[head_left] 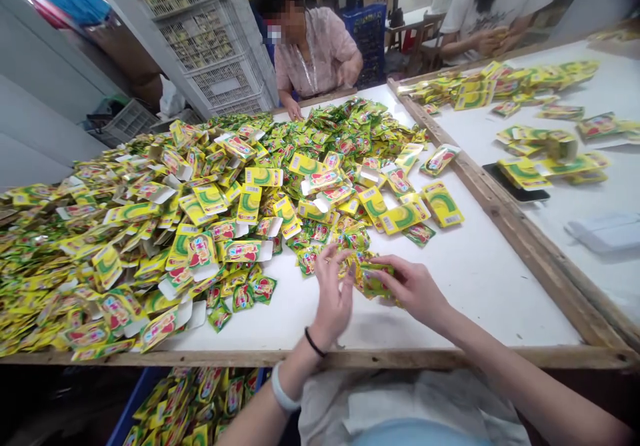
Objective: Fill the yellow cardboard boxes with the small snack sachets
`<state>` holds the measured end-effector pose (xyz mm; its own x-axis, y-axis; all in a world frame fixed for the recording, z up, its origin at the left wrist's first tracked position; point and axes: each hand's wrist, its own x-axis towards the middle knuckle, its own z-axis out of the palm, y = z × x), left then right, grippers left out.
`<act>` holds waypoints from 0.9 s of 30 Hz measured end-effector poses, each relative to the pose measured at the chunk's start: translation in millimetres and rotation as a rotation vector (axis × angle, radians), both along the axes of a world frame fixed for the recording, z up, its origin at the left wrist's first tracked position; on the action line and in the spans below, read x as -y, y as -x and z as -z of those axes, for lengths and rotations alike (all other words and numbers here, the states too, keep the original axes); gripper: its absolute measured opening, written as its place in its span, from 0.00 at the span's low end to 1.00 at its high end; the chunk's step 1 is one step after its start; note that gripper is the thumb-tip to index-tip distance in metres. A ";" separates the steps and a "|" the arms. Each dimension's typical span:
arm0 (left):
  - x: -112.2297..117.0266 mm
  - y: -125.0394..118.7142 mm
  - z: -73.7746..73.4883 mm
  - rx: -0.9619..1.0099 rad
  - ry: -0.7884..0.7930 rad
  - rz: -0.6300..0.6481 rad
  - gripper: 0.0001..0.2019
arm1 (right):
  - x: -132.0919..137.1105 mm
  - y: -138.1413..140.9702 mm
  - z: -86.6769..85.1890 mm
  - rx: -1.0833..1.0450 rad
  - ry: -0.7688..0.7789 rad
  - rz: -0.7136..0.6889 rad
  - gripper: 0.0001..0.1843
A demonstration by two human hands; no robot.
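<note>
Just above the table's front edge, my right hand [417, 291] is closed on a few small green-and-yellow packets [375, 279]. Close on its left is my left hand [334, 293], its fingers bent and apart at the edge of the loose packets [307, 259]; whether it touches any is hard to see. A black band and a pale band circle my left wrist. Beyond both hands spreads a heap of yellow printed boxes [250, 205], several with white flaps up, mixed with small green packets [345, 143]. One yellow box [443, 204] lies flat at the heap's right side.
A wooden strip [500, 219] divides the white table [490, 279]. Right of it are more boxes [530, 83] and a dark flat object [515, 183]. A co-worker [315, 53] sits opposite, another person [485, 19] farther right. Below the edge stands a blue bin [131, 403] of boxes.
</note>
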<state>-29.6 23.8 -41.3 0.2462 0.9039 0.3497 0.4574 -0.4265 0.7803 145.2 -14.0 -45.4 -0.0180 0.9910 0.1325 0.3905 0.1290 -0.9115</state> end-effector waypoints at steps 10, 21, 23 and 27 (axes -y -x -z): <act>-133.0 100.2 -0.4 -0.763 -0.388 -0.160 0.20 | 20.2 -64.1 10.4 -0.089 0.103 0.267 0.20; -32.6 49.0 -67.6 -0.199 0.262 0.466 0.15 | 20.3 -21.7 -28.0 -0.608 0.354 -0.106 0.30; -22.4 40.6 -62.1 -0.063 0.374 0.501 0.15 | 17.8 -15.2 -23.6 -0.610 0.410 -0.105 0.27; -20.4 33.1 -40.5 0.235 0.419 0.312 0.10 | 15.7 -14.2 -10.7 -0.666 0.503 -0.058 0.23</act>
